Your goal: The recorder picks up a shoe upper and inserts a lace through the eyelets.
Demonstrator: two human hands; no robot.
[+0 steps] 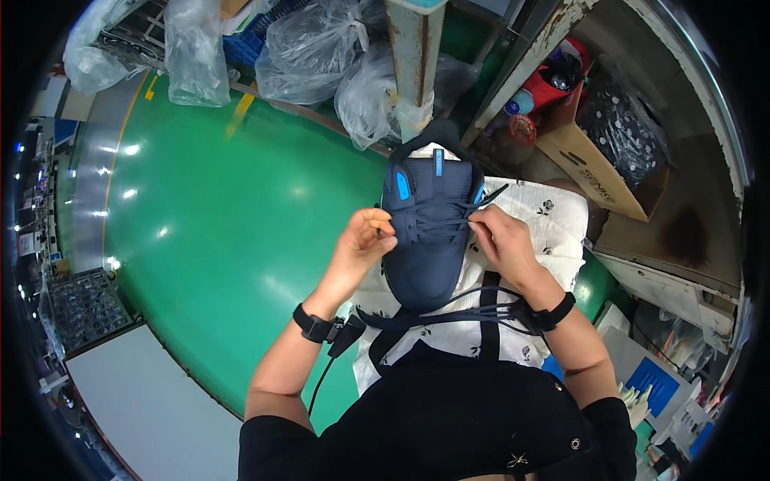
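Note:
A navy sneaker (pixel 427 272) with bright blue accents rests on my lap, its toe toward me and its collar away. Dark shoelaces (pixel 437 215) cross over its tongue. On the shoe's left side, my left hand (pixel 367 239) is closed in a pinch, a short dark piece of lace showing between the fingers. My right hand (pixel 507 244) pinches a lace at the right row of eyelets, and a loose lace end (pixel 499 193) sticks out above its fingers. Below the toe, a bunch of dark laces (pixel 449 317) lies across my lap.
White cloth with dark flower prints (pixel 545 210) covers my lap. Ahead stands a worn metal post (pixel 414 52) beside clear plastic bags (pixel 309 48). A cardboard box (pixel 592 170) sits on a shelf at right. Green floor (pixel 241 192) and a pale tabletop (pixel 148 405) lie left.

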